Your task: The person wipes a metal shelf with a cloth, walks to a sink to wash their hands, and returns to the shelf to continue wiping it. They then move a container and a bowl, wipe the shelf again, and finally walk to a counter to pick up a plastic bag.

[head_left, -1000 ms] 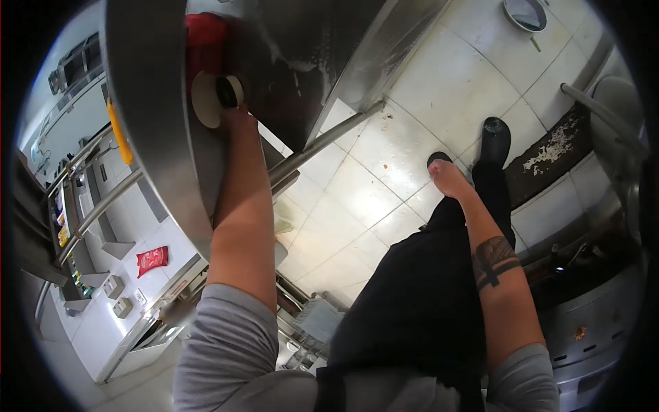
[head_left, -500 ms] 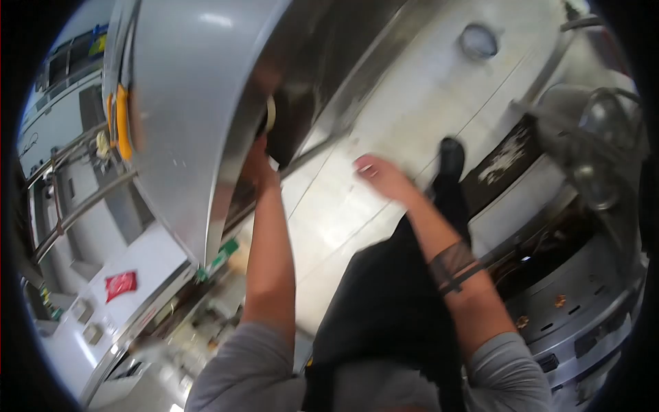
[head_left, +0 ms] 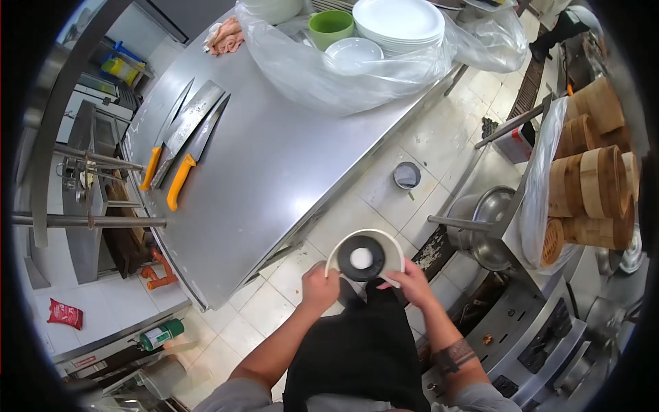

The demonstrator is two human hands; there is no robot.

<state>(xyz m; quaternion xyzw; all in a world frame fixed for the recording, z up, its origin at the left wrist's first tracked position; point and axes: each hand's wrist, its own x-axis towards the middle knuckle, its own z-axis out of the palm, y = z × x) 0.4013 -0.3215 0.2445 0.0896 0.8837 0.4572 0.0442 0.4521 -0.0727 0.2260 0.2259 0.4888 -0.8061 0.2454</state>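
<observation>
A round white container (head_left: 394,250) with a dark interior and something white at its centre is held in front of the dark apron. My left hand (head_left: 320,287) grips its left rim, fingers closed on it. On the right side of the rim, my right hand (head_left: 412,282) is closed on the same container. Both forearms reach forward from grey sleeves. To the upper left is a steel table (head_left: 254,172), whose edge runs past the container without touching it.
Two orange-handled knives (head_left: 182,180) and a cleaver (head_left: 195,117) lie on the table, near white plates (head_left: 398,20) and a green bowl (head_left: 331,29) in plastic. Bamboo steamers (head_left: 590,192) stand right. A round tin (head_left: 407,176) sits on the floor. Another person's dark-clad leg (head_left: 559,31) shows top right.
The view has risen and shows the tabletop. My left hand has come out from beneath the table, and both hands now hold the white container. My right hand was empty before.
</observation>
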